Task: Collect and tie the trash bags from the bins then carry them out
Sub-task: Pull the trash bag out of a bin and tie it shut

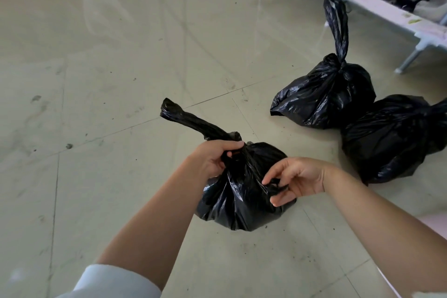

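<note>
A small black trash bag [238, 203] sits on the tiled floor in front of me. My left hand [212, 159] grips its gathered neck, and one twisted handle sticks up to the left past my knuckles. My right hand [294, 180] pinches the other twisted strand at the bag's right side. Two more black trash bags lie to the right. The nearer-centre one [324, 97] is knotted, with a long handle loop standing upright. The second [391, 138] rests against it, partly cut off by the frame edge.
A metal-legged shoe rack [362, 0] with shoes on it runs along the upper right, close behind the tied bags. Pale glossy floor tiles [108, 68] stretch to the left and ahead. A wooden edge shows at the top left corner.
</note>
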The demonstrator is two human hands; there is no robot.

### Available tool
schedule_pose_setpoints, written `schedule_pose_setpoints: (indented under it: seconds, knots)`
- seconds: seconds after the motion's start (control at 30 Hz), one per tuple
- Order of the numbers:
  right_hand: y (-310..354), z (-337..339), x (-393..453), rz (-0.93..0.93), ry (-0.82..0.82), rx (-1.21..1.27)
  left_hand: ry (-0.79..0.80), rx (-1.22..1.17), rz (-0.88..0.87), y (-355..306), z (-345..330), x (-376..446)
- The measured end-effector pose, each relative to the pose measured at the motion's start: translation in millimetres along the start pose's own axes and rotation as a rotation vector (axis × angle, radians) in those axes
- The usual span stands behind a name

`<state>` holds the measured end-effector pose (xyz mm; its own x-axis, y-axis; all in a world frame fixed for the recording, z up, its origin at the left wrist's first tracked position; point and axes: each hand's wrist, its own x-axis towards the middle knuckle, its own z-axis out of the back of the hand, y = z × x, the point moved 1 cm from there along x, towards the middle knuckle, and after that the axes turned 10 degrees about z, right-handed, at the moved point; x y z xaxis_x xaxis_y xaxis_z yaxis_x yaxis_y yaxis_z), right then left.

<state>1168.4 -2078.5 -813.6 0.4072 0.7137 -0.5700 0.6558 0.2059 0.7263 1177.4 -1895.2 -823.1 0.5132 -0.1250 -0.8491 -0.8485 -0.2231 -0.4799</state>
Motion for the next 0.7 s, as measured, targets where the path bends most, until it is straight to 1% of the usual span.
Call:
schedule_pose_setpoints:
  seconds: [0.07, 0.13, 0.17, 0.2, 0.27, 0.3, 0.33, 0.4, 0.47, 0.53, 0.6, 0.7]
  knots:
    - [0, 5, -1, -0.051, -0.013, -0.064, -0.021, 0.014, -0.052, 4, 3, 4]
    - [9, 10, -6, -0.054, -0.058, -0.28, -0.019, 0.057, -0.111, 6, 11, 10]
    - [16, 12, -8, -0.006, -0.119, -0.401, 0.0, 0.106, -0.136, 7, 14, 12]
    - [23, 14, -10, 0.079, -0.213, -0.509, 0.025, 0.187, -0.154, 8, 17, 12]
    - [36, 12, -8, 0.309, -0.457, -0.707, 0.072, 0.353, -0.184, 9, 18, 10]
    - [40, 9, -6, 0.406, -0.531, -0.809, 0.099, 0.412, -0.203, 8, 17, 8]
    - [41, 6, -2, 0.456, -0.537, -0.895, 0.128, 0.463, -0.218, 8, 15, 7]
    - [38, 0, 4, 0.464, -0.408, -1.018, 0.204, 0.542, -0.245, 7, 10, 4]
    - [36, -5, 7, 0.398, -0.273, -1.042, 0.289, 0.554, -0.245, 6, 7, -1]
    - [32, -8, 9, 0.297, -0.172, -1.043, 0.322, 0.587, -0.247, 7, 6, -4]
    - [24, -11, 13, 0.214, -0.17, -1.091, 0.325, 0.619, -0.256, 10, 6, -6]
    - [12, -14, 20, 0.166, -0.297, -1.152, 0.293, 0.637, -0.299, 13, 5, -5]
